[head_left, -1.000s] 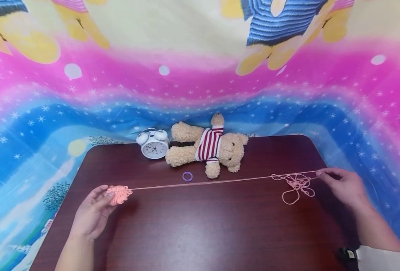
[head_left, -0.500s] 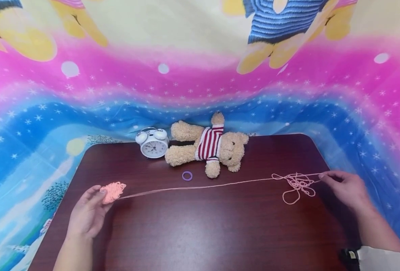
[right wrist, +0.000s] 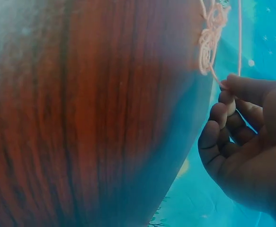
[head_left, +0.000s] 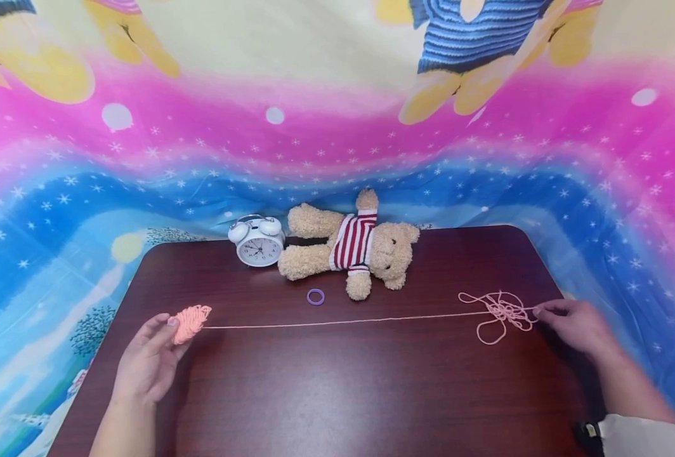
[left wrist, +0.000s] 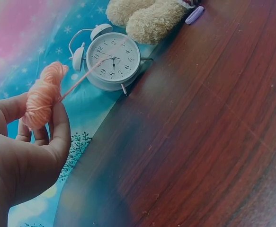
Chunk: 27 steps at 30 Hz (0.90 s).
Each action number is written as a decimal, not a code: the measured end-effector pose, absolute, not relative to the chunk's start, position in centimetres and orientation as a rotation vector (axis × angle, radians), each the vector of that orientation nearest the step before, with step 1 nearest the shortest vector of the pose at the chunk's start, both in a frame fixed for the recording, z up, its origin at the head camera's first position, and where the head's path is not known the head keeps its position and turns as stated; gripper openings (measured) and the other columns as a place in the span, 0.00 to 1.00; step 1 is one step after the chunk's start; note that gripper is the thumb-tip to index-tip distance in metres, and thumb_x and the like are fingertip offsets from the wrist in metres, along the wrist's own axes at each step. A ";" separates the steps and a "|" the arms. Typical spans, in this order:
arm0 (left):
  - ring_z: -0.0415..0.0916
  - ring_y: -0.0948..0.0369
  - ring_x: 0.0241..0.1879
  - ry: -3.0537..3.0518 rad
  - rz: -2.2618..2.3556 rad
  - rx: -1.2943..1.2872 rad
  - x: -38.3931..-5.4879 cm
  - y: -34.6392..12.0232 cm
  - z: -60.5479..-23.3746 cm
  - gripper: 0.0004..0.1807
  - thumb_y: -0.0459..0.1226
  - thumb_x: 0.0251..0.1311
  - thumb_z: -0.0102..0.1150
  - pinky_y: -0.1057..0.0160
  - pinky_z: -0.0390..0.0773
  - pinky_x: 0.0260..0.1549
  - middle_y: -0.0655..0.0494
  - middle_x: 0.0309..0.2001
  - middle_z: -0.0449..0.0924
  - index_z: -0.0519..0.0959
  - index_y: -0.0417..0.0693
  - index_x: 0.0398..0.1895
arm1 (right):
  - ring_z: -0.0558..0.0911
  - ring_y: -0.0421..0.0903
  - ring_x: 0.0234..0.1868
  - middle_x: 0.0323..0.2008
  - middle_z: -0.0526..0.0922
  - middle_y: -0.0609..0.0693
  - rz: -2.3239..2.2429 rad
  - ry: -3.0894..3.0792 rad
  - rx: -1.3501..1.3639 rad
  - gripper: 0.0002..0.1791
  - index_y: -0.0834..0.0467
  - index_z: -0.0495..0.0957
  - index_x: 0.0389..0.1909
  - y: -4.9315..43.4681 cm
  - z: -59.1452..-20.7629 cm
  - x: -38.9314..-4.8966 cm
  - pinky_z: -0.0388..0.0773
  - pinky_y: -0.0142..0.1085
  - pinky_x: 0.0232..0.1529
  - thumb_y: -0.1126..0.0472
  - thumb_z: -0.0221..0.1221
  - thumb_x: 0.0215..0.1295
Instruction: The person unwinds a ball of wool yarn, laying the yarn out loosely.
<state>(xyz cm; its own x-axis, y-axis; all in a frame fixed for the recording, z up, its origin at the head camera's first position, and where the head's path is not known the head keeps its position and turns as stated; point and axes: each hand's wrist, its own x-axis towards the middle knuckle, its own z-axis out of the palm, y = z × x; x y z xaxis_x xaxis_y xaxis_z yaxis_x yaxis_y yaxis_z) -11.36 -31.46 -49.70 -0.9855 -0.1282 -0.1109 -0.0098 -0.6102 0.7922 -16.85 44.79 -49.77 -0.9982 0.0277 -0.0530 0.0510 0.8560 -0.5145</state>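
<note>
My left hand [head_left: 150, 362] holds a small wound bundle of peach yarn [head_left: 191, 324] between thumb and fingers, above the left part of the table. In the left wrist view the yarn bundle [left wrist: 45, 97] sits upright between the fingertips. One yarn strand [head_left: 343, 322] runs from it nearly straight across to the right. At the right table edge my right hand [head_left: 578, 327] pinches yarn between thumb and forefinger. Beside those fingertips lies a loose, looped tangle of yarn [head_left: 504, 312]. The right wrist view shows the pinching hand [right wrist: 249, 137] close by the loops [right wrist: 211, 42].
A white twin-bell alarm clock [head_left: 259, 244] stands at the back left of the dark wooden table [head_left: 372, 393]. Touching its side, a teddy bear [head_left: 351, 244] in a striped shirt lies on its back. A purple ring [head_left: 316, 296] lies in front of the bear. Printed cloth [head_left: 337, 146] surrounds the table.
The left hand has shifted slightly left with the yarn bundle. My right hand has come down a little. The strand between them sagged and is now straight again, lower and nearer to me.
</note>
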 end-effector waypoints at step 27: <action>0.85 0.61 0.39 -1.325 -2.767 0.128 -11.4 -30.8 -50.1 0.17 0.24 0.77 0.46 0.63 0.85 0.45 0.55 0.43 0.84 0.82 0.48 0.52 | 0.82 0.52 0.42 0.36 0.89 0.52 -0.717 2.968 -0.096 0.14 0.62 0.87 0.50 44.5 -50.3 -16.8 0.75 0.39 0.39 0.61 0.70 0.65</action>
<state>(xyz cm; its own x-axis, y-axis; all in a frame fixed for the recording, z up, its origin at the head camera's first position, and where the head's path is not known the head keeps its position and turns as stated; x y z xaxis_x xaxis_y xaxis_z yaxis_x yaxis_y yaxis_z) -11.44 -30.75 -50.10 -0.9940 -0.1001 -0.0443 0.0282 -0.6252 0.7800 -16.80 44.52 -50.26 -0.9943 -0.0814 -0.0696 -0.0406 0.8880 -0.4581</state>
